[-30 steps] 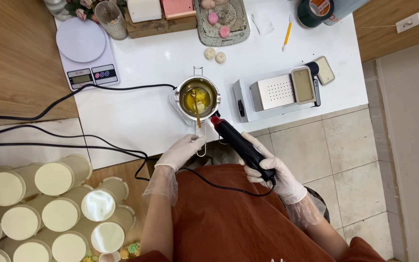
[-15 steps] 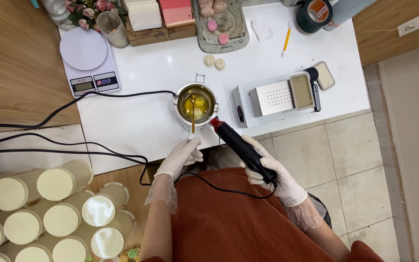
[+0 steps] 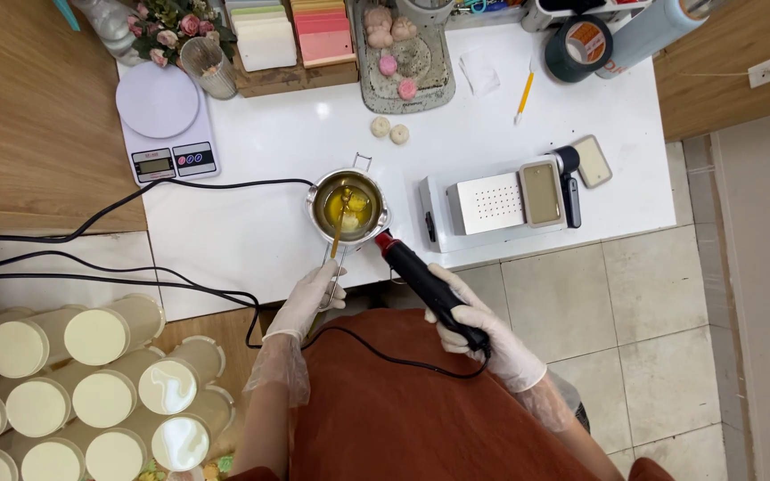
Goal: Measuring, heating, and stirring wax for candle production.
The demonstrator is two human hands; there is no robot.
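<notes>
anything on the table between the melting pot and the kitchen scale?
Only a black cable on the white table, running from the metal pot leftward below the scale. Otherwise bare, per the head view.

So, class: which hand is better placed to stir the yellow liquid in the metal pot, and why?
Left. The left hand already grips the stirring stick dipping into the metal pot; the right hand is occupied holding the black heat gun.

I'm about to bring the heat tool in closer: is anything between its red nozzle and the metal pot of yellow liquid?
Nothing visible. The red nozzle of the heat tool, held in the right hand, sits just off the metal pot rim, with bare white table between. The left hand holds a stick on the pot's other side.
</notes>
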